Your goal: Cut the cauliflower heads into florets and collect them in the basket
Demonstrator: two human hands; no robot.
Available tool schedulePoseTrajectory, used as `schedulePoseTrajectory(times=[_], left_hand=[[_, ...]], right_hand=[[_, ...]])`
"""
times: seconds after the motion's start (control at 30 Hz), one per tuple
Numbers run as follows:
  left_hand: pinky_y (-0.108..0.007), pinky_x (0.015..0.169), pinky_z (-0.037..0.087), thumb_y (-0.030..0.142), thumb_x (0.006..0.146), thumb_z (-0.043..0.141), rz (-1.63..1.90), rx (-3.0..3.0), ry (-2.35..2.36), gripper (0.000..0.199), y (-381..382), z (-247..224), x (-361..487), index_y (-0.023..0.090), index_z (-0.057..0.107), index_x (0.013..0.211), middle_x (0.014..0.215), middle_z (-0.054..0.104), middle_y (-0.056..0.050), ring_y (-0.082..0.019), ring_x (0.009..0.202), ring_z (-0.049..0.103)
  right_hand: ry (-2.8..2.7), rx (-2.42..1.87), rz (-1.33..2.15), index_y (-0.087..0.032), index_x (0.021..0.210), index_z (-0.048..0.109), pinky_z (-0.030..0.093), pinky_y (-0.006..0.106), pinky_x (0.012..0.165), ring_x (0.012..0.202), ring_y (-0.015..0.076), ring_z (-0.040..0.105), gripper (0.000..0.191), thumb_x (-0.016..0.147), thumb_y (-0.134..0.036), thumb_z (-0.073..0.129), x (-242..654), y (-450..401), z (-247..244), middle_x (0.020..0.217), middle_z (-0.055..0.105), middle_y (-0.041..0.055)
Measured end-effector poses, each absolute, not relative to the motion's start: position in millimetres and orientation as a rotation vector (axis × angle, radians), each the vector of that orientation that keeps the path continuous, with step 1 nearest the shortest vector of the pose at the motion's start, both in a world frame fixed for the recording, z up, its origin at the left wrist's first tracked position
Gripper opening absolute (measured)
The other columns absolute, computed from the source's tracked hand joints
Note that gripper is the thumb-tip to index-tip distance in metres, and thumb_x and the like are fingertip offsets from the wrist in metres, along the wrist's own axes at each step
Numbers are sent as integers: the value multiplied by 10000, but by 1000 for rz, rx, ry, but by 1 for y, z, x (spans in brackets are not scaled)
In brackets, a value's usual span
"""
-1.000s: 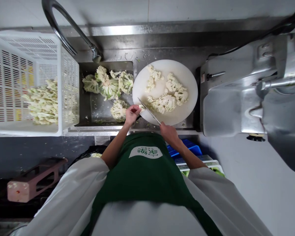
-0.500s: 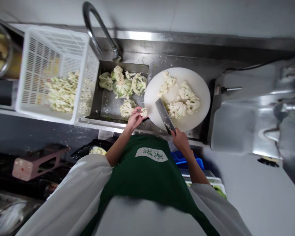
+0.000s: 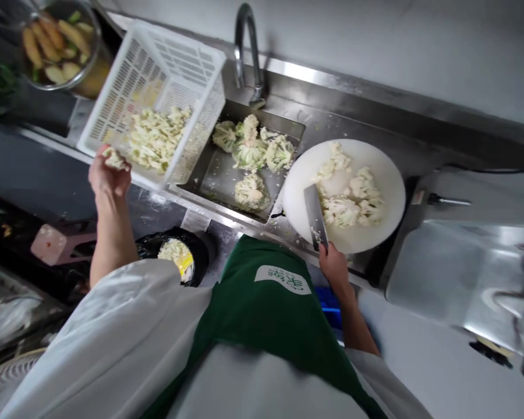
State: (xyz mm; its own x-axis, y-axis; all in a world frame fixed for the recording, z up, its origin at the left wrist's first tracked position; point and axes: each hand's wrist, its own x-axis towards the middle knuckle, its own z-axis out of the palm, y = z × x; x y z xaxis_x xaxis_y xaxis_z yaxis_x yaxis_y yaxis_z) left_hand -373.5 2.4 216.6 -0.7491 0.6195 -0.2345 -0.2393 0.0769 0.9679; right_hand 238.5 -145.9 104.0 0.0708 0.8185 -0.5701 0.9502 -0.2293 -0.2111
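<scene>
My left hand [image 3: 109,174] holds a cauliflower piece [image 3: 114,159] at the near left rim of the white basket [image 3: 196,125]. Cut cauliflower [image 3: 157,138] lies in that basket. In my right hand [image 3: 333,263] is the handle of a cleaver [image 3: 315,216], its blade over the left part of the round white cutting board [image 3: 299,174]. Several cauliflower chunks [image 3: 343,210] rest on the board, right of and beyond the blade. Larger cauliflower heads [image 3: 250,152] sit in the sink [image 3: 216,180] between basket and board.
A faucet [image 3: 257,64] rises behind the sink. Below the counter edge stands a black-lined bin [image 3: 201,256] with scraps. At the far left is a bowl of carrots and other vegetables [image 3: 56,46]. Metal equipment [image 3: 441,262] stands to the right of the board.
My left hand has moved left from the sink's front edge to the basket, carrying the cauliflower piece. The view has turned and shifted left. My right hand still holds the cleaver at the board.
</scene>
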Motion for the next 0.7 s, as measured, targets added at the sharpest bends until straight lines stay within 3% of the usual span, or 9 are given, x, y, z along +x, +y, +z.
schedulePoseTrajectory(times=[0.07, 0.17, 0.3, 0.43, 0.57, 0.7], left_hand=[[-112, 635, 417, 165, 1097, 369, 1626, 412, 1907, 190, 17, 213, -391, 137, 532, 1003, 642, 459, 84, -20, 577, 430], [-131, 595, 428, 258, 1081, 515, 1519, 457, 2051, 232, 39, 196, -408, 116, 495, 900, 580, 404, 93, -35, 564, 361], [-91, 656, 411, 216, 1086, 505, 1385, 589, 2190, 241, 67, 176, -421, 93, 462, 884, 685, 524, 88, -1, 608, 373], [-85, 607, 363, 120, 1079, 453, 1482, 703, 2305, 149, 74, 175, -444, 84, 478, 937, 822, 612, 60, 13, 657, 433], [-132, 558, 377, 294, 1119, 319, 1878, 757, 2343, 303, 5, 177, -467, 124, 491, 937, 669, 424, 99, -8, 553, 390], [-190, 559, 436, 426, 1045, 462, 2084, 415, 2507, 313, -142, 149, -463, 151, 525, 909, 588, 302, 110, -42, 487, 330]], right_hand=[[1820, 2127, -853, -125, 1084, 659, 268, 299, 670, 700, 185, 549, 343, 1062, -345, 396, 239, -147, 101, 828, 689, 99], [1843, 2131, -786, -117, 1061, 672, 270, 299, 662, 683, 187, 530, 344, 1043, -339, 410, 238, -148, 100, 814, 683, 102], [1816, 2109, -763, -123, 1075, 677, 309, 303, 667, 706, 214, 570, 356, 1037, -349, 404, 233, -148, 104, 834, 698, 122], [1747, 2083, -718, -119, 1101, 678, 375, 322, 698, 772, 262, 637, 397, 1038, -375, 381, 230, -151, 110, 870, 712, 155], [1673, 2070, -687, -101, 1091, 677, 425, 356, 709, 820, 310, 667, 451, 1029, -410, 355, 228, -155, 110, 902, 717, 203], [1597, 2095, -694, -118, 1112, 672, 458, 394, 716, 852, 348, 682, 482, 1002, -460, 352, 223, -158, 108, 917, 719, 221]])
